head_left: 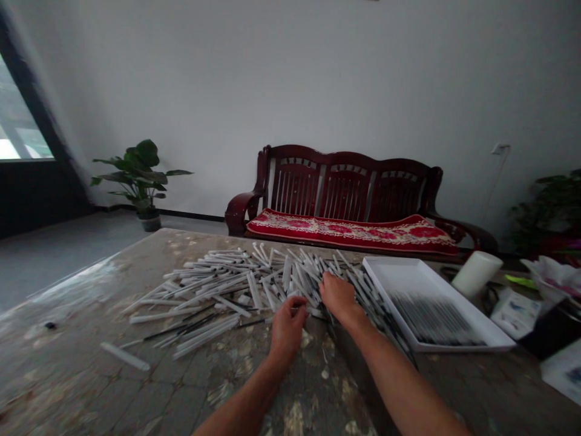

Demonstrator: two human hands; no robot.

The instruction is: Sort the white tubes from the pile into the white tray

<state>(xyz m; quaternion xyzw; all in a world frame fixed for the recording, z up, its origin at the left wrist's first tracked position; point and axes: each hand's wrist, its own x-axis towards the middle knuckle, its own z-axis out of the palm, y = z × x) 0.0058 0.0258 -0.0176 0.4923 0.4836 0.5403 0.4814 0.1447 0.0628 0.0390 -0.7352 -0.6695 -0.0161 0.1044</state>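
A wide heap of white pen barrels [236, 275] lies across the middle of the worn table [82, 339], with a few thin black refills [190, 324] along its near edge. My left hand [287, 327] rests at the heap's front edge with its fingers curled round something small that I cannot make out. My right hand [336, 295] lies palm down on the heap's right part, fingers bent into the barrels. A shallow white tray [399, 272] to the right of my right hand holds a row of dark pens [431, 324].
A white cylinder [476, 272] and papers and packets [517, 309] crowd the table's right end. One white barrel [124, 356] lies alone at the left front. Behind the table stand a dark wooden bench [345, 188] with a red cushion and two potted plants.
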